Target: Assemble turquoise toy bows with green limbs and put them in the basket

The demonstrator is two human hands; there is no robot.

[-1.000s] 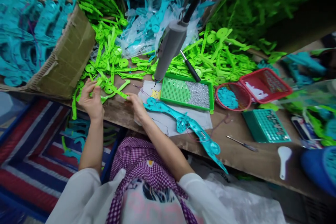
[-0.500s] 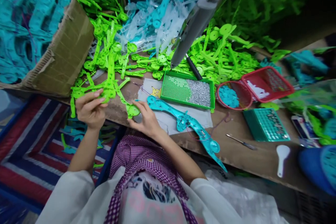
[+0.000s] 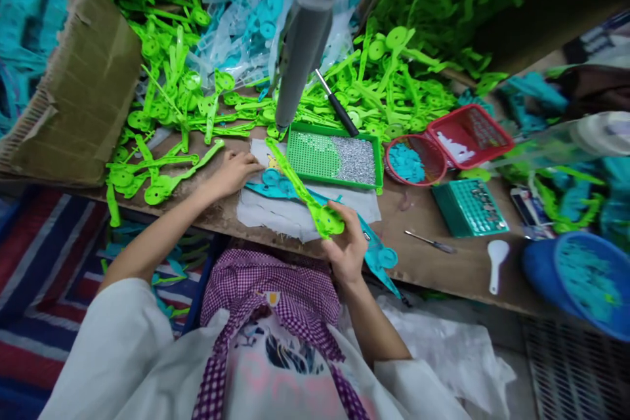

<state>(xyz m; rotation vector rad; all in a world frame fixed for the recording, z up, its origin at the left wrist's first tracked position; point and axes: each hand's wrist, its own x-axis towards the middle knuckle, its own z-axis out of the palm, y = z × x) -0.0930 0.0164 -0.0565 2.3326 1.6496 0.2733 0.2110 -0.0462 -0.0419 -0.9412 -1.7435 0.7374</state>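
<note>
My right hand [image 3: 348, 246] is closed on the wide end of a long bright green plastic arm [image 3: 299, 185], pinched between thumb and fingers. This green arm slants over a blue plastic arm [image 3: 378, 256] lying on a pale cloth [image 3: 275, 220], hiding part of it. My left hand [image 3: 235, 172] rests palm down by the cloth's left edge, fingers stretched toward the blue arm's round left end [image 3: 272, 176]. Whether they touch it I cannot tell. Left of that hand lie loose green arms [image 3: 157, 189]. Just behind the cloth stands a green tray [image 3: 315, 178] with small silvery pieces.
A grey upright tool [image 3: 301, 46] hangs over the bench, with a black-handled tool [image 3: 339, 108] behind the tray. To the right are red baskets [image 3: 506, 144], a teal block [image 3: 450, 210], a screwdriver [image 3: 433, 243], a white scoop [image 3: 497, 256] and a blue tub [image 3: 546, 269]. A carton [image 3: 93, 79] stands left.
My right hand has carried a green arm rightward over the blue one. My left hand has let go of its green piece and moved right to the cloth. The view has shifted.
</note>
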